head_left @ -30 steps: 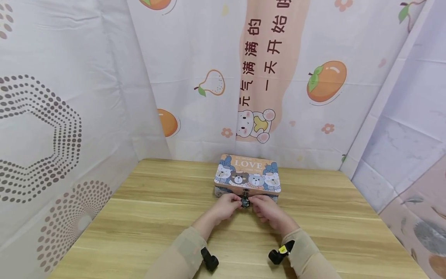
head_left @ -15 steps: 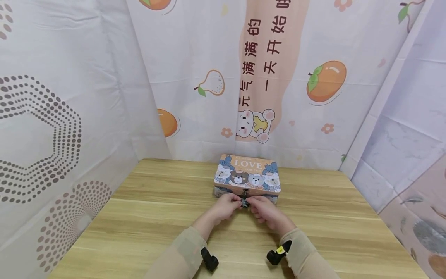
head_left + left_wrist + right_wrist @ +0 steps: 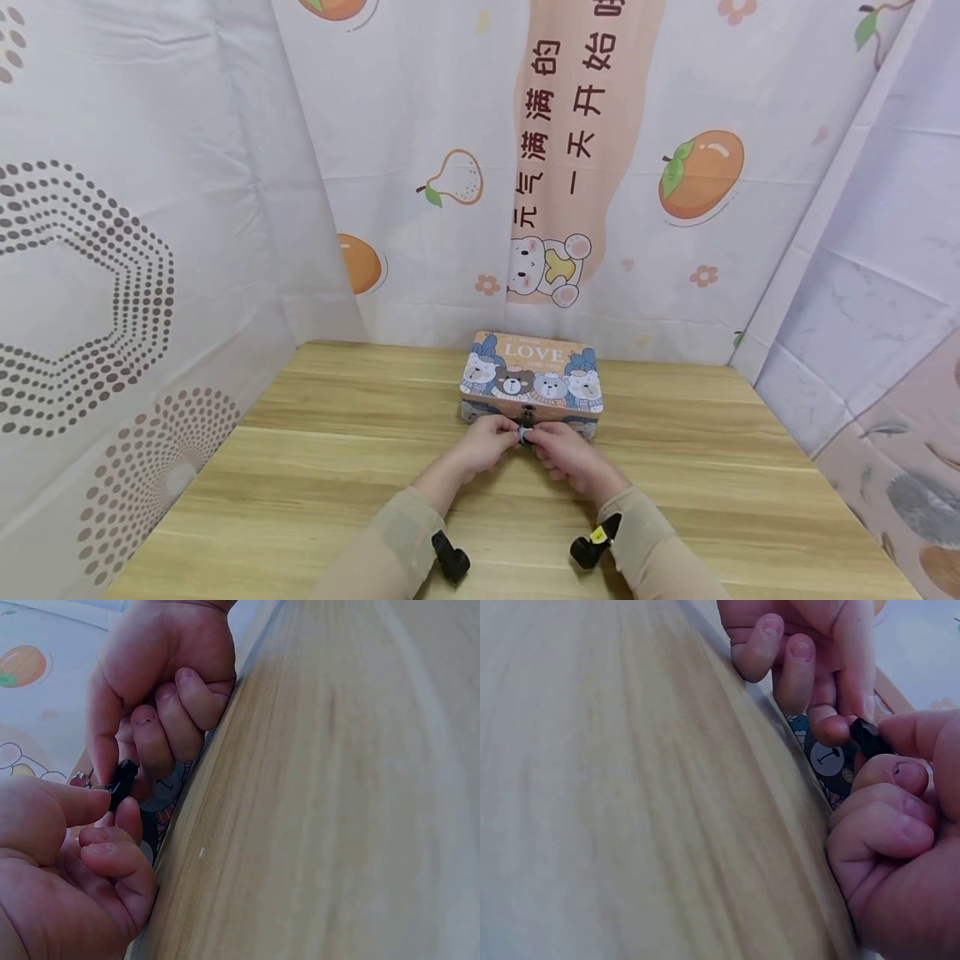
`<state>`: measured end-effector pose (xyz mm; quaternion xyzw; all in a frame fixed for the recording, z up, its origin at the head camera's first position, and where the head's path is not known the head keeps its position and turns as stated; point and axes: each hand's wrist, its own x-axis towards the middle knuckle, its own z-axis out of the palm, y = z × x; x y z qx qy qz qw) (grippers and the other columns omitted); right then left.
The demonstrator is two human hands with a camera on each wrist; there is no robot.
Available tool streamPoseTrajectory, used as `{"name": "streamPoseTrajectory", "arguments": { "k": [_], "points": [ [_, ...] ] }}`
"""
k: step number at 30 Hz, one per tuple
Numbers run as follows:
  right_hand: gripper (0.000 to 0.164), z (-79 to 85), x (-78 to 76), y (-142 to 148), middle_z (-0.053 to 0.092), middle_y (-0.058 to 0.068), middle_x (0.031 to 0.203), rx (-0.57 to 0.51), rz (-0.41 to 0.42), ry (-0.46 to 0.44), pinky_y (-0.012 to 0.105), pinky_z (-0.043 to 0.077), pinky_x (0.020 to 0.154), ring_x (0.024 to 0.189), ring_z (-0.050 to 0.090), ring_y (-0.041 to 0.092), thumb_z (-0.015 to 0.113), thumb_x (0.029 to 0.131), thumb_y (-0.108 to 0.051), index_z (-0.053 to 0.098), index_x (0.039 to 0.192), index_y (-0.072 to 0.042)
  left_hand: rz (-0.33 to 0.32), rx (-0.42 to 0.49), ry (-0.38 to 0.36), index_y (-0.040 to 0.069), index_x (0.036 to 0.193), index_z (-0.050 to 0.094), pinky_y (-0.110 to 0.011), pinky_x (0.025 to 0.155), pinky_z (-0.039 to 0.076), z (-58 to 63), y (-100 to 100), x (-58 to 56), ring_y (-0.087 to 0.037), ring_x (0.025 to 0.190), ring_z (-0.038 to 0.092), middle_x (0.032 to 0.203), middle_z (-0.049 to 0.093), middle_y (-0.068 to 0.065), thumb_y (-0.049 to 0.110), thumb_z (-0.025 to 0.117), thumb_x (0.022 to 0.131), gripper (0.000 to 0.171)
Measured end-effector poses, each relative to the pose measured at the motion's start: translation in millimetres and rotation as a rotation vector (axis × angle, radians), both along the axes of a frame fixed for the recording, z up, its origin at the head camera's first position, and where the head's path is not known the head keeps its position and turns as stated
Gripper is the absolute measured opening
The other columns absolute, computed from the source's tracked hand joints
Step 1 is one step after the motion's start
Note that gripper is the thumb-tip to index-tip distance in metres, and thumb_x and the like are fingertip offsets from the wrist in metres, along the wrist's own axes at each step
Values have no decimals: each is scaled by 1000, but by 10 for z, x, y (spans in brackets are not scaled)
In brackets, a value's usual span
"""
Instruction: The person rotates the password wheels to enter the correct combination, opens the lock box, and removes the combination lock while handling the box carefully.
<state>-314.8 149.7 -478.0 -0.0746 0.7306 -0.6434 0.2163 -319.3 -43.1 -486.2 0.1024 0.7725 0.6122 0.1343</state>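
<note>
A tin box [image 3: 534, 371] printed with cartoon bears and the word LOVE sits at the back of the table, lid down. At its front clasp [image 3: 528, 412] hangs a small black padlock [image 3: 524, 437], partly covered by fingers. My left hand [image 3: 482, 443] pinches the padlock from the left between thumb and forefinger. From the right, my right hand [image 3: 572, 457] pinches it too. Both wrist views show the dark padlock [image 3: 122, 782] between the two sets of fingertips, the other fingers curled beneath. Its markings are too small to read.
The wooden table [image 3: 360, 467] stretches around the box and forearms. Behind the box hangs a white curtain [image 3: 420, 275] with fruit prints, and more curtains flank both sides. Each sleeve carries a small black camera [image 3: 450, 557].
My right hand has shifted slightly left and its fingers now cover more of the padlock's front. The left hand and the box stay nearly still.
</note>
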Motion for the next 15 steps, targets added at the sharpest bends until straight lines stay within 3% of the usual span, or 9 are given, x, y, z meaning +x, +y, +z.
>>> {"name": "streamPoseTrajectory", "arguments": {
  "k": [15],
  "points": [
    [26,-6,0,-16,37,-4,61,29,-12,-6,22,24,40,46,28,9,55,103,-27,60,104,-1,-1,-4,-10,1,110,64,-24,43,36,37,-2,18,-12,51,41,91,66,-5,11,58,102,14]
  ]
}}
